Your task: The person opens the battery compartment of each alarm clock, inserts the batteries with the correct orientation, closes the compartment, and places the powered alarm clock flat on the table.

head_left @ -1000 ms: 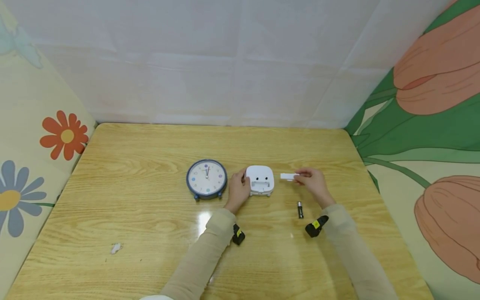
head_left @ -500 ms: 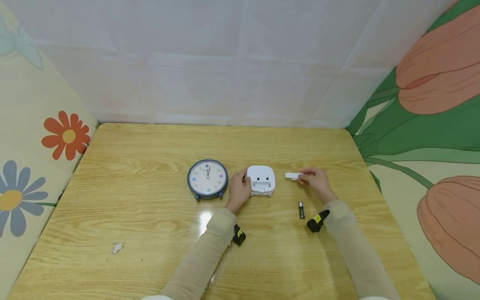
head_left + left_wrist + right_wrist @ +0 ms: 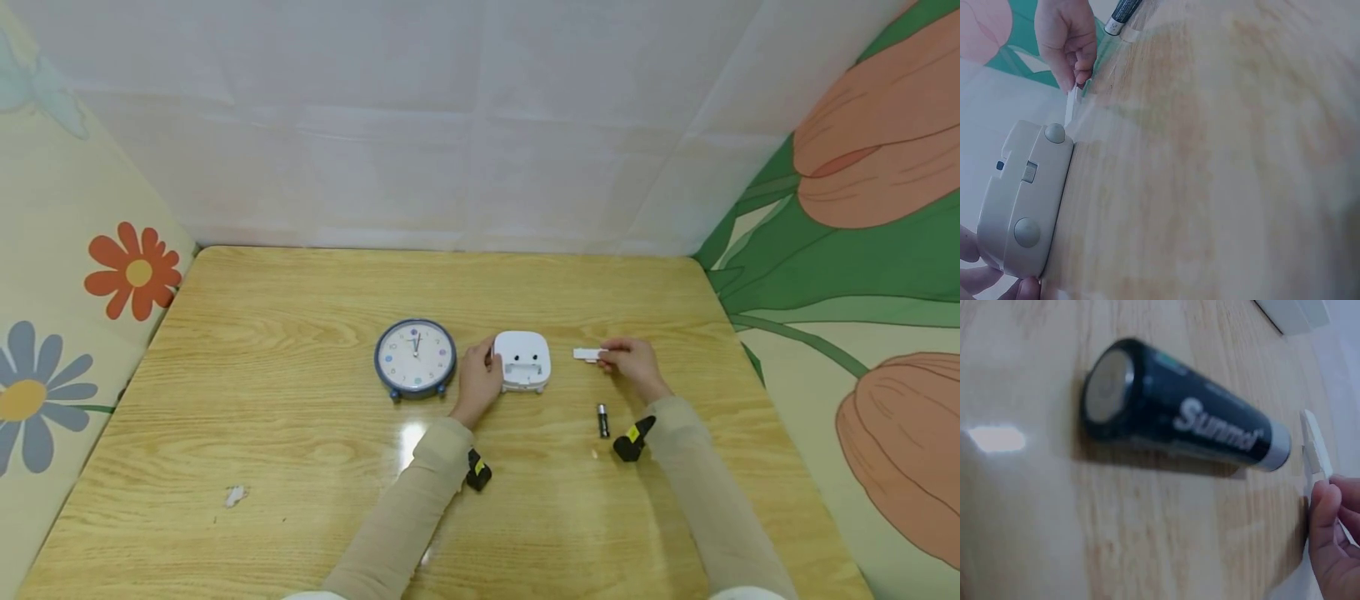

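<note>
A small white alarm clock (image 3: 521, 354) lies back side up on the table, its two dark knobs and an uncovered battery slot showing. My left hand (image 3: 478, 382) grips its left side, thumb on top; in the left wrist view its fingertips (image 3: 1025, 290) are at the lower edge. To the right, my right hand (image 3: 633, 367) pinches the end of a white battery cover (image 3: 588, 354), held close over the wood and apart from the clock. Nearer to me lies a dark AA-type battery (image 3: 603, 421), lettered "Sunmol" in the right wrist view, untouched by either hand.
A round blue-rimmed alarm clock (image 3: 415, 358) lies face up just left of my left hand. A small pale worn patch (image 3: 236, 496) marks the wooden table (image 3: 300, 433) at front left. White cloth (image 3: 465, 125) hangs behind the table, and flower-patterned panels flank it.
My right hand has drawn the battery cover slightly to the right, farther from the white clock. The left hand keeps its grip, and the battery stays where it was.
</note>
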`<state>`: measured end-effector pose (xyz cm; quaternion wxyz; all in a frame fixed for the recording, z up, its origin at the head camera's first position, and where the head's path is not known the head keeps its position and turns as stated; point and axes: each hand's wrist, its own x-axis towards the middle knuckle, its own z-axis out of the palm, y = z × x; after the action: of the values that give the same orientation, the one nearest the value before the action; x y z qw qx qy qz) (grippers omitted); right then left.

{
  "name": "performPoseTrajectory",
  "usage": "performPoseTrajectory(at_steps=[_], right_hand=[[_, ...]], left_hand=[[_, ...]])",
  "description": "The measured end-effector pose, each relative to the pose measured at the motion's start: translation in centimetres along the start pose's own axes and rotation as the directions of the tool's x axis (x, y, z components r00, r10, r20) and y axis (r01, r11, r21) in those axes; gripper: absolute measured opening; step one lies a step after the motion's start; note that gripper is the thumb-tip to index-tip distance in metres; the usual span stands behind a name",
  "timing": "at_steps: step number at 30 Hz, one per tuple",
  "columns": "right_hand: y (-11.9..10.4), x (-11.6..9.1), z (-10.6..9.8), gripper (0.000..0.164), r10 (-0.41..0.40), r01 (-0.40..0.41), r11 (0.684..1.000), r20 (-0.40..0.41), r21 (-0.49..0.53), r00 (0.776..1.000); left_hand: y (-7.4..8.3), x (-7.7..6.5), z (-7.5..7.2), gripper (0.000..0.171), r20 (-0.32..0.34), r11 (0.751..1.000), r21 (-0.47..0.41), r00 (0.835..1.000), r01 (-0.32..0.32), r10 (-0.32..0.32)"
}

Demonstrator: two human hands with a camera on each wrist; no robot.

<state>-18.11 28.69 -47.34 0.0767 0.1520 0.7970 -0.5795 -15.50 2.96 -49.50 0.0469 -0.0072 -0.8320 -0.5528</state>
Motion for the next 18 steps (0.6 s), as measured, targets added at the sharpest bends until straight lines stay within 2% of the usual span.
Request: performPoseTrajectory(at_steps=[10, 18], right_hand=[[0.10, -0.03, 0.13, 0.026, -0.023, 0.021, 0.995, -0.021, -0.097, 1.000], [0.13, -0.10, 0.10, 0.028, -0.042, 0.039, 0.994, -0.028, -0.107, 0.999]], left_hand=[[0.02, -0.11, -0.08, 0.036, 0.005, 1.000, -0.016, 1.000, 0.013, -0.013], [0.03, -0.11, -0.07, 0.036, -0.003, 1.000, -0.005, 1.000, -0.008, 0.008]])
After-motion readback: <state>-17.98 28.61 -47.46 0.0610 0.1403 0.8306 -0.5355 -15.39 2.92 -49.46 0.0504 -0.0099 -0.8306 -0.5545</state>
